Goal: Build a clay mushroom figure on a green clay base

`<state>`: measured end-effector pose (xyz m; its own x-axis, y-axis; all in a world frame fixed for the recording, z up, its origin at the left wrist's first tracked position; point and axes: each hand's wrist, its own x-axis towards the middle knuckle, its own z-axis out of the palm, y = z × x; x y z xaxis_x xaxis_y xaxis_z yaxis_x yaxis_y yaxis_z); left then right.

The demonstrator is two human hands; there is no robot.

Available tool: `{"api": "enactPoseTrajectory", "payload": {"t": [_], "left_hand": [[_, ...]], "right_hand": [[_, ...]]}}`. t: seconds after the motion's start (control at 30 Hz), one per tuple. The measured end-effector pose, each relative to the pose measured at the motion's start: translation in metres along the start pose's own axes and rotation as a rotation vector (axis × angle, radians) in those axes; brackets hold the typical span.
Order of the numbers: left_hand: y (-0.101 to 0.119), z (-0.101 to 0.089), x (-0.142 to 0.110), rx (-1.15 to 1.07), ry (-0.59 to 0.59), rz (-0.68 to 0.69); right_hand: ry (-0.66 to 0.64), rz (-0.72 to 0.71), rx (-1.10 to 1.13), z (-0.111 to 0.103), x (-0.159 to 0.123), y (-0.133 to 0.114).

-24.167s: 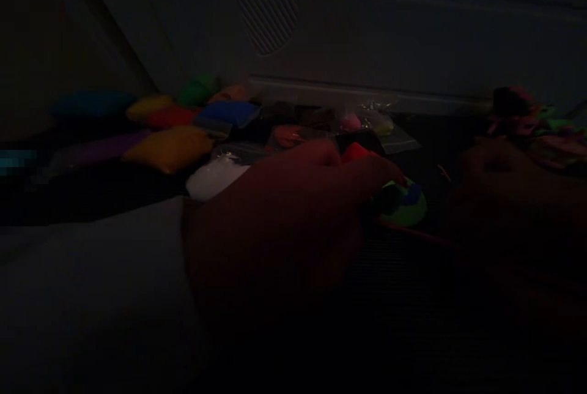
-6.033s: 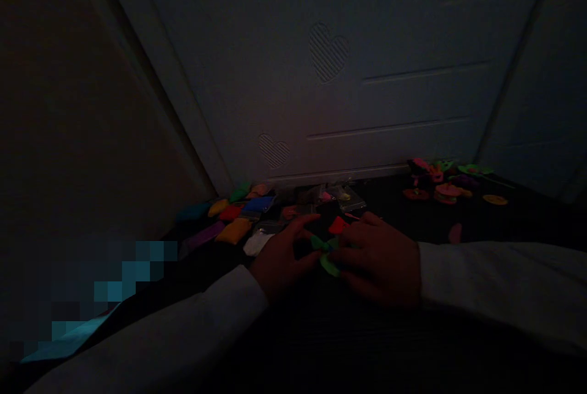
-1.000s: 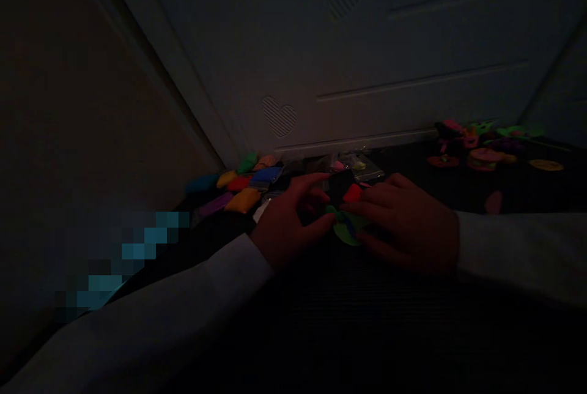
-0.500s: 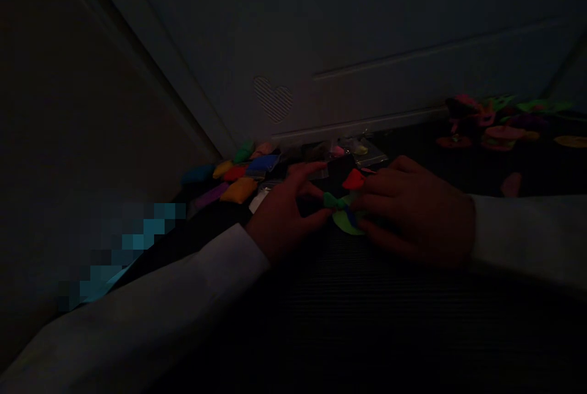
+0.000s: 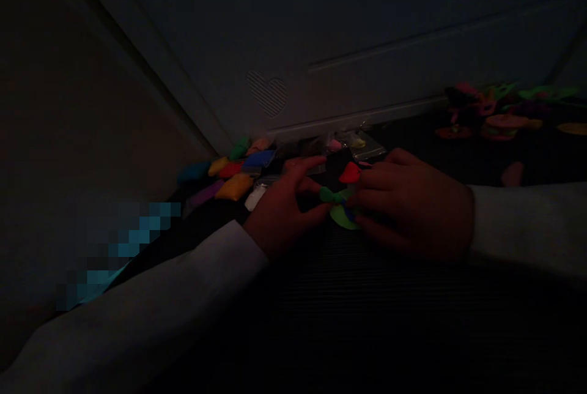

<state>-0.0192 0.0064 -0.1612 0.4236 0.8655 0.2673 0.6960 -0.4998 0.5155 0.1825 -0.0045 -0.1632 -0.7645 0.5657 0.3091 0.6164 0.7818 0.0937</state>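
Note:
The scene is very dark. My left hand [image 5: 284,207] and my right hand [image 5: 408,201] meet over a small clay figure [image 5: 342,213] lying on a dark ribbed mat [image 5: 367,320]. The figure has a light green flat base, a darker green piece at its left and a bit of blue. My fingertips pinch and press it from both sides. A red clay piece [image 5: 351,172] sits just behind it, against a black lump [image 5: 337,164]. Both arms wear white sleeves.
Several small bags of coloured clay [image 5: 233,177] lie at the left, near a white bag [image 5: 254,198]. Clear packets [image 5: 362,144] rest by the foot of a pale panel with heart cut-outs [image 5: 267,93]. Finished clay shapes [image 5: 495,112] are grouped at the far right.
My view has tilted down a little, so the panel and clay bags sit slightly higher than before. Both hands stay on the green figure, fingers shifting only slightly.

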Motion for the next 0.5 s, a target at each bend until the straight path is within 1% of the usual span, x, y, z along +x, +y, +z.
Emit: {"api": "enactPoseTrajectory", "payload": {"t": [0.23, 0.4, 0.5], "left_hand": [[0.0001, 0.0003, 0.0009, -0.021, -0.027, 0.007], [0.0011, 0.0009, 0.0002, -0.025, -0.012, 0.011], [0.0016, 0.0017, 0.0001, -0.039, -0.013, 0.018]], "right_hand": [[0.03, -0.009, 0.009, -0.0002, -0.0002, -0.0002], [0.038, -0.026, 0.006, 0.0004, 0.0001, 0.0001], [0.071, -0.043, 0.004, 0.0031, -0.0005, 0.0013]]}}
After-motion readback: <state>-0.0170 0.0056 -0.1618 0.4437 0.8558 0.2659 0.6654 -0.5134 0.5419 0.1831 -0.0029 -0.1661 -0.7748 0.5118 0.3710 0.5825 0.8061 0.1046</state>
